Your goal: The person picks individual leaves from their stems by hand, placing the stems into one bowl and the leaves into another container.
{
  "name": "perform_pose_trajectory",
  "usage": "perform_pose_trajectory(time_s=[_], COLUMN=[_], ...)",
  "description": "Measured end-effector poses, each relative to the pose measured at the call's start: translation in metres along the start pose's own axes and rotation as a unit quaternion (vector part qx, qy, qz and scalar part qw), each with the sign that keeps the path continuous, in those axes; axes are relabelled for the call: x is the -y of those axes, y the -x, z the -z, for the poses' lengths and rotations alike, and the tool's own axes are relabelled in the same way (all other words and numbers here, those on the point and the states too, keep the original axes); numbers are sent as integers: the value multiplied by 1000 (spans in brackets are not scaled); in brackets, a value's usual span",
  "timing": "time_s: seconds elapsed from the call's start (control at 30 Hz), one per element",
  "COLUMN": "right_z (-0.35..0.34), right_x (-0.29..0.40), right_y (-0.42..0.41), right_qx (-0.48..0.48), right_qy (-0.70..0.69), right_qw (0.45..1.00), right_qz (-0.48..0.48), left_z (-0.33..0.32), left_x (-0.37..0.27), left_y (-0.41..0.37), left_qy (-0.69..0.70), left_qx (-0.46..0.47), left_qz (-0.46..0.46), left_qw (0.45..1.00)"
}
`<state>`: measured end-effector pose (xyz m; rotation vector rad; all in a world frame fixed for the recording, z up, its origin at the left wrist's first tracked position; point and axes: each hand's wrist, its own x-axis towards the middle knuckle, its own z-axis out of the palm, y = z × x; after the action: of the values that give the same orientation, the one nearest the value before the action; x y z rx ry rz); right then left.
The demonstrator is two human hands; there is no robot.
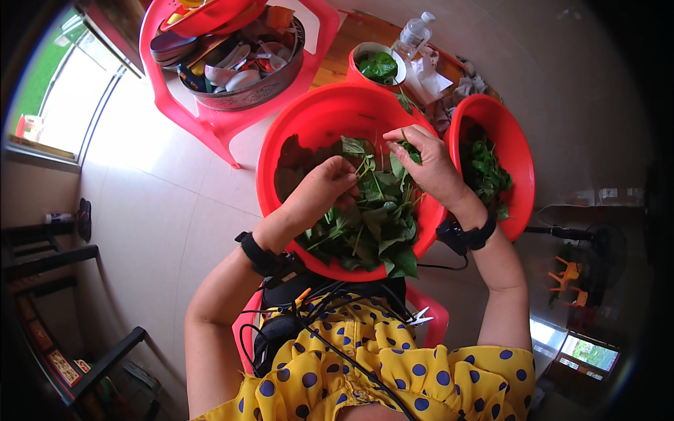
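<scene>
A large red plastic basin (269, 173) stands before me, holding a heap of leafy green stems (368, 226). Over its middle, my left hand (331, 181) pinches a thin green leaf stem (363, 167) between thumb and fingers. My right hand (424, 158) is above the basin's right side, its fingers curled round some green leaves (410, 152). The two hands are apart. To the right, a smaller red basin (518, 158) leans tilted and holds more loose greens (487, 171).
Beyond the basin stand a red-and-white container (358, 68) with leaves, a plastic bottle (416, 36) and crumpled tissues (426, 79). At upper left, a pink plastic stool (210, 123) bears a metal colander (253, 100) of bowls and spoons. Black cables (337, 347) cross my lap.
</scene>
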<state>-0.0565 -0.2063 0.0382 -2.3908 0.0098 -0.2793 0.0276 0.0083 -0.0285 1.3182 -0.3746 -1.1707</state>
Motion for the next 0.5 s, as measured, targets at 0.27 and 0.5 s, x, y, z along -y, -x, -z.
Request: perform_pose_trajectory(time_s=[0.27,0.5], right_z=[-11,-17], right_x=[6,15], right_y=[3,6], right_qx=[137,200], right_qy=[-5,114], right_qw=[988,968], right_qz=[70,97], left_z=[-3,-8], left_x=[-7,-9], left_y=[4,7], left_qy=[-89,-271], left_qx=[-13,-61], left_qz=[-29,-57], left_qw=[996,959])
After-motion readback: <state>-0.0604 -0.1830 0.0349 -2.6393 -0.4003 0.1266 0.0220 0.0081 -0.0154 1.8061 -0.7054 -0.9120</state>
